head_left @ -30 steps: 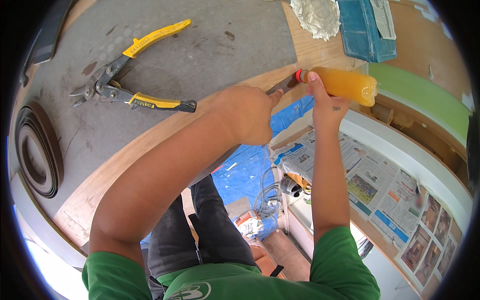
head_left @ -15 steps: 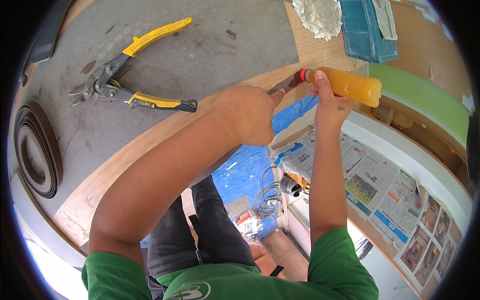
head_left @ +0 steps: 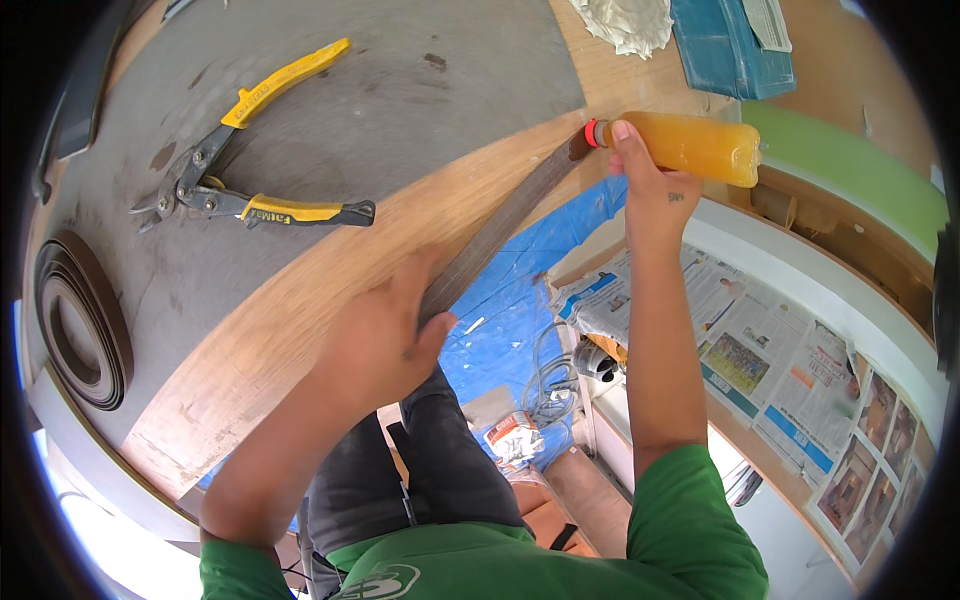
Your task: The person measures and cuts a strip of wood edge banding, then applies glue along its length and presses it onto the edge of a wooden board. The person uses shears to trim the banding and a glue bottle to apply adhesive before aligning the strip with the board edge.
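Observation:
My right hand (head_left: 650,180) is closed around a clear plastic bottle (head_left: 690,145) of amber liquid, tipped on its side. Its red-ringed mouth meets the far end of a long brown wood-grain edging strip (head_left: 510,210), where a dark wet patch shows. Lower along that strip, my left hand (head_left: 385,325) has it between the thumb and the fingers; the strip's nearer part is hidden behind this hand. Yellow-and-black tin snips (head_left: 210,165) lie with handles spread on the grey sheet (head_left: 400,110). To their left rests a coil of similar brown edging (head_left: 85,320).
The curved bare wood border (head_left: 290,300) of the worktop runs beside my left forearm. A teal case (head_left: 725,50) and crumpled whitish material (head_left: 630,22) sit at the far right. Newspapers (head_left: 760,370) cover a ledge on the right. Blue sheeting (head_left: 500,340) and a grey cable (head_left: 550,385) lie below.
My left hand has slid down along the strip, toward my body, uncovering more of it. The bottle stays at the strip's far end in my right hand. The view has shifted slightly.

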A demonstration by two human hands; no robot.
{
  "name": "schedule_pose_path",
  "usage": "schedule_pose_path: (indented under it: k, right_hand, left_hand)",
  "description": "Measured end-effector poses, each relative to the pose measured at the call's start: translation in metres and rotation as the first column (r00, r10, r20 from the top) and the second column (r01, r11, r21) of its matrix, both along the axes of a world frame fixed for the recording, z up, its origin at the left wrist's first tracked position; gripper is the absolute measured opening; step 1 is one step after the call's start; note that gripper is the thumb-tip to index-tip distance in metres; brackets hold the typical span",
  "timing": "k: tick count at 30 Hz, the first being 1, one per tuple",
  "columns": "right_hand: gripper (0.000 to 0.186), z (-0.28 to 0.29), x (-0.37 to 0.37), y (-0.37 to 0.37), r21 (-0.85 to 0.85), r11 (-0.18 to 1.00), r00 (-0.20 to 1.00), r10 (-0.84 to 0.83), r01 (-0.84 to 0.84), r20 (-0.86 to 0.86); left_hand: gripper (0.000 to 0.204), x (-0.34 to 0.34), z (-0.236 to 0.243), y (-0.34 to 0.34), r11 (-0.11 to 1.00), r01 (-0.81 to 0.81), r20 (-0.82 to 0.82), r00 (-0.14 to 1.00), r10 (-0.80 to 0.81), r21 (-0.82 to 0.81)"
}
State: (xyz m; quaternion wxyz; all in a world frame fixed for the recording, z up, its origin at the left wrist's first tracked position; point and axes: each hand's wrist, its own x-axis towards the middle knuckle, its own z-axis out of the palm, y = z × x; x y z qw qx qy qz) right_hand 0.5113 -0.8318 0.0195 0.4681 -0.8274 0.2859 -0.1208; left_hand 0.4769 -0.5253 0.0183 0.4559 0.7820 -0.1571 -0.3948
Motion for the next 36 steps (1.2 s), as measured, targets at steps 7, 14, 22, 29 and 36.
schedule_pose_path:
  k: [7, 14, 22, 29, 36]
  right_hand:
    - [0.028, -0.001, -0.01, 0.026, -0.026, 0.997, 0.995, 0.081, -0.079, 0.054]
    - [0.027, 0.012, -0.002, 0.037, -0.018, 0.999, 0.998, 0.025, -0.027, -0.064]
    - [0.027, 0.008, -0.014, 0.06, -0.071, 0.997, 0.993, 0.032, -0.024, 0.111]
    - [0.028, 0.002, -0.025, 0.022, -0.006, 1.0, 0.999, -0.011, 0.011, -0.039]
    - [0.03, -0.005, -0.027, 0.021, -0.019, 0.999, 0.997, -0.024, 0.025, 0.073]
  left_hand:
    - [0.04, -0.013, -0.015, 0.001, 0.959, -0.192, 0.231, 0.943, 0.239, -0.207]
    - [0.043, -0.017, -0.015, 0.0, 0.963, -0.207, 0.206, 0.949, 0.24, -0.17]
    - [0.042, -0.016, -0.017, 0.002, 0.964, -0.206, 0.204, 0.949, 0.238, -0.166]
    - [0.041, -0.016, -0.021, 0.001, 0.956, -0.224, 0.198, 0.945, 0.261, -0.192]
    - [0.041, -0.016, -0.021, 0.001, 0.955, -0.227, 0.203, 0.943, 0.265, -0.191]
